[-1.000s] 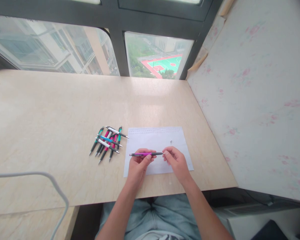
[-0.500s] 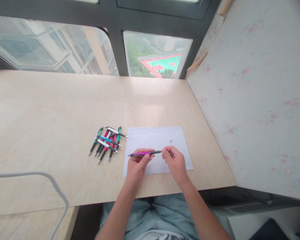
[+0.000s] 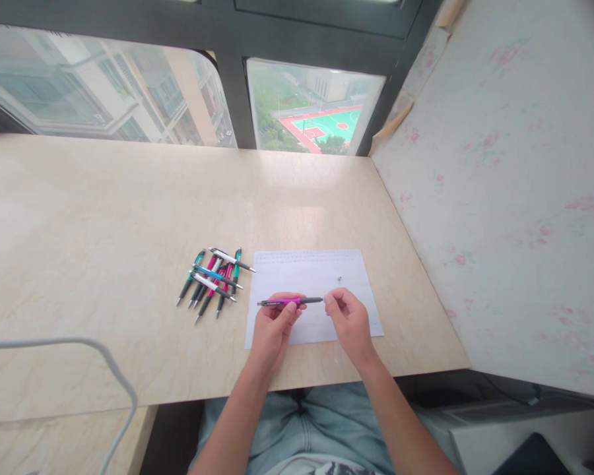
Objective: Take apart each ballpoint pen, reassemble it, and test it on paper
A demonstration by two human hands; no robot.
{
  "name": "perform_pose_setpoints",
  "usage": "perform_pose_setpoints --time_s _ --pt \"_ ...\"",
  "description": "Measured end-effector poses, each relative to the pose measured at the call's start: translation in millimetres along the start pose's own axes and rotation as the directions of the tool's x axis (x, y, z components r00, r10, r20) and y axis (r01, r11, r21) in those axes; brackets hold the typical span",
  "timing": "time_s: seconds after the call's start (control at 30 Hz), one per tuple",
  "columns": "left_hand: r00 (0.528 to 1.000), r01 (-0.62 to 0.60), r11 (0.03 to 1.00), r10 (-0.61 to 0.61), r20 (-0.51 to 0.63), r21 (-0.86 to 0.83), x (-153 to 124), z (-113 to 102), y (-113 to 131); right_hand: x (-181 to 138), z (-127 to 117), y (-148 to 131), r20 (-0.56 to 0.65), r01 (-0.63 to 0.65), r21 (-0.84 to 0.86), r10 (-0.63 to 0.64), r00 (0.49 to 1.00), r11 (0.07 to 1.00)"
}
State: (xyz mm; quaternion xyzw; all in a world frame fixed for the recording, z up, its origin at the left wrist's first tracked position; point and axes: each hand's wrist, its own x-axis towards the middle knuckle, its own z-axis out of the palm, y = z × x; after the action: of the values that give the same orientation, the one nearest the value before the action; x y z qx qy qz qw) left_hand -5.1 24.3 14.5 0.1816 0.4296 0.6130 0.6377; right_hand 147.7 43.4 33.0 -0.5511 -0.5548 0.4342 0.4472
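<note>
My left hand is closed around a purple pen with a black grip, thumb on top. The pen lies level above a sheet of white paper, its tip end toward the right. At that end, my right hand is pinched, thumb against forefinger; whatever small part sits between the fingertips is too small to make out. A tiny dark-and-silver piece rests on the paper beyond my right hand. Lines of handwriting run along the sheet's far edge.
Left of the paper lies a loose pile of several pens in white, blue, green and pink with black grips. A grey cable curves over the table's near left. The papered wall borders the right side, windows the back.
The purple pen seems to have turned slightly about its length in my left hand. Both hands otherwise keep nearly the same place, and the view has shifted a little.
</note>
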Motion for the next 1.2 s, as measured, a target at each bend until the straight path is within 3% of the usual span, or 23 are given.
perform_pose_setpoints --time_s 0.37,0.53,0.87,1.03,1.2 --pt "1.0 -0.003 1.0 0.003 0.009 -0.002 -0.8 1.0 0.1 5.2 0.5 4.8 0.131 -0.04 0.077 0.03 0.991 0.996" --pt "1.0 -0.01 1.0 0.01 -0.012 -0.01 1.0 -2.7 -1.5 12.4 -6.6 2.5 0.179 0.05 -0.037 -0.042 0.983 0.998" --pt "0.998 -0.021 0.999 0.018 -0.064 -0.04 2.9 -2.5 -1.4 17.2 -47.6 -7.9 0.298 0.177 -0.257 -0.096 0.95 0.95" --pt "0.997 -0.016 0.998 0.012 -0.08 -0.061 3.6 -2.2 -2.1 14.8 -63.4 4.8 0.211 0.118 -0.371 -0.04 0.977 0.921" --pt "0.995 -0.002 0.998 -0.004 -0.097 -0.061 4.7 -1.6 -1.7 15.0 -45.7 23.0 0.036 0.058 -0.597 -0.046 0.998 0.8"
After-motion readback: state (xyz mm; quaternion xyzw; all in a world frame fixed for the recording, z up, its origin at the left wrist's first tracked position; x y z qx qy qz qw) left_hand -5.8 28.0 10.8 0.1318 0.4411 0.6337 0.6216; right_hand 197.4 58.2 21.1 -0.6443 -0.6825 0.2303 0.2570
